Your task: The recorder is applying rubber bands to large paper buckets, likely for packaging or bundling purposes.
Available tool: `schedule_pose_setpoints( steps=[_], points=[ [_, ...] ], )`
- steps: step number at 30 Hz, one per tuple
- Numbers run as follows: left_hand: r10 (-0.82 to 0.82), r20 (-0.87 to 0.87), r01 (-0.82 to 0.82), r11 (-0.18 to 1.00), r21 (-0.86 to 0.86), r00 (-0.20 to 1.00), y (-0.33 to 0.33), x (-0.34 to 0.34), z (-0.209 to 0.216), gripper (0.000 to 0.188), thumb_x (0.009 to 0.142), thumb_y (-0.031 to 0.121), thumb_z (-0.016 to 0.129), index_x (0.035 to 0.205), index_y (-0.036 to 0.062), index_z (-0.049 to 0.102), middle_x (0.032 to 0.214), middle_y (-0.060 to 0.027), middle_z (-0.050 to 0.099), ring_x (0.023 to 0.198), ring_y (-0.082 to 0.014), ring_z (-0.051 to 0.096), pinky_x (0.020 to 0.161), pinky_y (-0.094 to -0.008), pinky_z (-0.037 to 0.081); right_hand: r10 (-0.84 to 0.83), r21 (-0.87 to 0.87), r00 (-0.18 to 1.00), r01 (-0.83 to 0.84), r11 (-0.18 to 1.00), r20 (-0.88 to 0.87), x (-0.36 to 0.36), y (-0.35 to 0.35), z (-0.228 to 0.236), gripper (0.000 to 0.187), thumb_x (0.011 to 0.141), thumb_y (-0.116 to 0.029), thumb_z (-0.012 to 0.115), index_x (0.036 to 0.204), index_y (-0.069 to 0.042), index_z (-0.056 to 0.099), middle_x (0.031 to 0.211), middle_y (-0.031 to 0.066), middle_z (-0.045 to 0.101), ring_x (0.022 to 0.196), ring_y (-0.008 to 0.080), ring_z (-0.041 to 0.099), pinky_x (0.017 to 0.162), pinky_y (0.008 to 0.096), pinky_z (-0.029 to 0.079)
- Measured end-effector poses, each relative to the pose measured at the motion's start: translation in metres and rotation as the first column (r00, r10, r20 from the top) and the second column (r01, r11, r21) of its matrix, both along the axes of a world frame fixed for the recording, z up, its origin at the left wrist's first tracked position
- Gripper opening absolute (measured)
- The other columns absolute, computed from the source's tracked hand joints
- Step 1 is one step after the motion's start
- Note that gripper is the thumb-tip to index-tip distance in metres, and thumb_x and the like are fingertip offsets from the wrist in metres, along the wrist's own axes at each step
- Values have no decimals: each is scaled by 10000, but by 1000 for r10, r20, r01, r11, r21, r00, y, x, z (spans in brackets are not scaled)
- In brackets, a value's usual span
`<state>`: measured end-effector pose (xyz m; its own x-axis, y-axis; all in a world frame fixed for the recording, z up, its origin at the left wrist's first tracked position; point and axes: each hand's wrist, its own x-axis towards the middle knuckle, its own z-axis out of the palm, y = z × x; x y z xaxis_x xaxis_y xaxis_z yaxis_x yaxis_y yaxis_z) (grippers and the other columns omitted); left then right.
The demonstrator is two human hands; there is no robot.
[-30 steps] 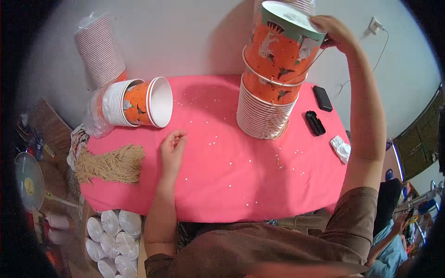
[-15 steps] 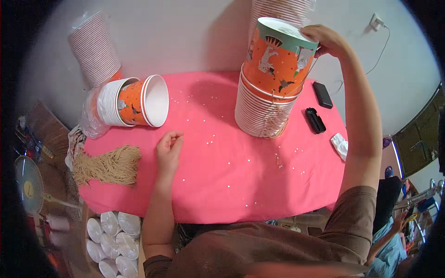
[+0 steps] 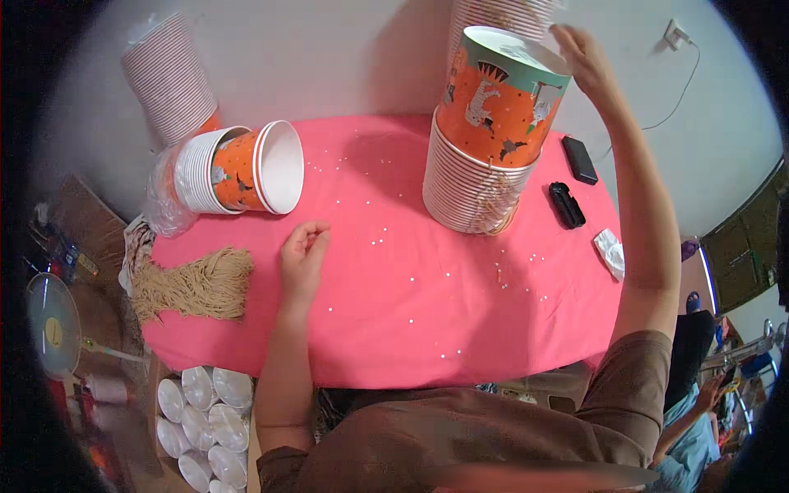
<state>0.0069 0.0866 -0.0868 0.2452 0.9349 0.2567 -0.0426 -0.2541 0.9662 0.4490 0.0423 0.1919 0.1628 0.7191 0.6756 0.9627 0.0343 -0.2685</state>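
An orange paper bucket with a green band and animal figures stands upside down, its white base up, on a tall stack of white-rimmed paper buckets. Tan cords hang along the right side of that stack. Beside the top bucket's base, my right hand is raised with its fingers extended, apparently apart from it and holding nothing. Over the table's left half, my left hand hovers with loosely curled fingers and nothing visible in them. The nearest things to it are a bundle of tan cords and a bucket stack lying sideways.
Small white bits dot the pink tablecloth. At the right lie a black case, a dark box and a crumpled tissue. More bucket stacks stand by the wall. A box of clear cups is at lower left.
My right hand has come off the top bucket and moved slightly up and right. The bucket now sits lower over the stack. My left hand has barely moved.
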Motion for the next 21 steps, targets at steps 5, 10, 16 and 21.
schedule_pose_setpoints(
  steps=[5, 10, 16, 21],
  points=[
    [36, 21, -36, 999, -27, 999, -5, -3, 9, 160, 925, 61, 596, 1069, -3, 620, 953, -2, 624, 880, -66, 563, 801, -211, 456, 9, 559, 872, -322, 764, 489, -96, -33, -19, 207, 861, -59, 609, 1062, -34, 654, 1083, 146, 623, 1004, 317, 595, 877, 384, 460],
    [99, 144, -95, 995, -35, 985, 7, -19, 10, 158, 921, 52, 597, 1069, 1, 617, 954, -4, 626, 894, -70, 569, 813, -209, 455, 448, 164, 727, -600, 783, 520, -201, -11, -112, 358, 688, -98, 694, 1039, -82, 625, 1032, 118, 599, 973, 313, 568, 813, 441, 432],
    [237, 235, -260, 963, 70, 943, 37, -35, 5, 293, 904, 12, 572, 1195, -1, 539, 1132, -60, 601, 1050, -145, 560, 878, -258, 469, 673, 11, 700, -691, 722, -237, -301, 78, -239, 437, 871, -208, 660, 1225, 27, 558, 1224, 244, 577, 1140, 382, 558, 982, 437, 436],
    [514, 5, -474, 788, 392, 858, 61, -53, -4, 525, 888, 34, 571, 1391, 1, 422, 1470, -168, 371, 1364, -274, 353, 1080, -371, 344, 634, 115, 527, -711, 693, -565, -367, 135, -265, 315, 905, -205, 617, 1069, 64, 602, 999, 273, 638, 903, 351, 644, 775, 414, 501]
  ],
)
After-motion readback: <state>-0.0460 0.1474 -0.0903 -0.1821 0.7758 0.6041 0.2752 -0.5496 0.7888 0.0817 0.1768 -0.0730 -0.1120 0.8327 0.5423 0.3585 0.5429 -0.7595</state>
